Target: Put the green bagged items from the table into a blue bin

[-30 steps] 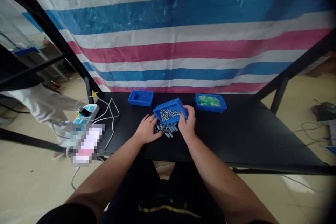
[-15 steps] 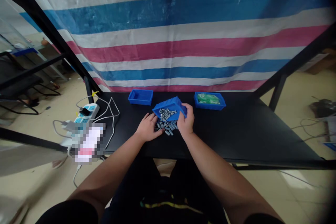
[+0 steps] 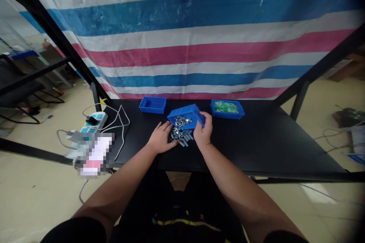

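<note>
My right hand grips the right end of a blue plastic bin, which is tipped toward me. Small shiny metal fasteners lie inside the bin near its lowered side. Just below, a pile of metal pieces, some of them short cylinders, is spread on the black table. At the left edge of this pile my left hand rests on the tabletop, fingers extended and thumb apart, cupped beside the pieces.
A blue bin with nothing visible in it stands at the back left. Another blue bin at the back right holds green plastic packets. On the left are a power strip, white cables and a pixelated phone-like object. Behind hangs a striped sheet.
The tipped bin and my right hand have shifted slightly to the right. Fewer fasteners show inside the bin. My left hand stays in place beside the pile.
</note>
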Tool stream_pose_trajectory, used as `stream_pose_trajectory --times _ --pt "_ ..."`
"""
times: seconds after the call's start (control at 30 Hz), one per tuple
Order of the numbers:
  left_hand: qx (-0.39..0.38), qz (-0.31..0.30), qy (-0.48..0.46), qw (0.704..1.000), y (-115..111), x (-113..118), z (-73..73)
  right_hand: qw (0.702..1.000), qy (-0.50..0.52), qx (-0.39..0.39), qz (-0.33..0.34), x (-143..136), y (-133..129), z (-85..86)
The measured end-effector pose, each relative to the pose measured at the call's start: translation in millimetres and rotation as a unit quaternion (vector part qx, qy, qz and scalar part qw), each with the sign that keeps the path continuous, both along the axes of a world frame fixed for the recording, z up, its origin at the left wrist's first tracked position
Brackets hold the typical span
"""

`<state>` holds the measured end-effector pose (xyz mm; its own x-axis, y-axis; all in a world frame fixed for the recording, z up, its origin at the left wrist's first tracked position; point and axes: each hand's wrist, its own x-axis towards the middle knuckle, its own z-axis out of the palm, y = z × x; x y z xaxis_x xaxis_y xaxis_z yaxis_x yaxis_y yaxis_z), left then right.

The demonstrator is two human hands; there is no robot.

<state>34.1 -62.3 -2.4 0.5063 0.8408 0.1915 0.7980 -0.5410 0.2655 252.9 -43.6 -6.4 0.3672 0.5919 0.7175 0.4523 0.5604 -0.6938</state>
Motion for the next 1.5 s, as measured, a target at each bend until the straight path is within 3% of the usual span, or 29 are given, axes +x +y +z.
stream_pose_trajectory --times 1.5 --pt "-0.003 -0.002 -0.026 1.000 -3.0 1.8 -0.6 0.999 -0.031 0.029 0.006 3.6 1.5 -6.3"
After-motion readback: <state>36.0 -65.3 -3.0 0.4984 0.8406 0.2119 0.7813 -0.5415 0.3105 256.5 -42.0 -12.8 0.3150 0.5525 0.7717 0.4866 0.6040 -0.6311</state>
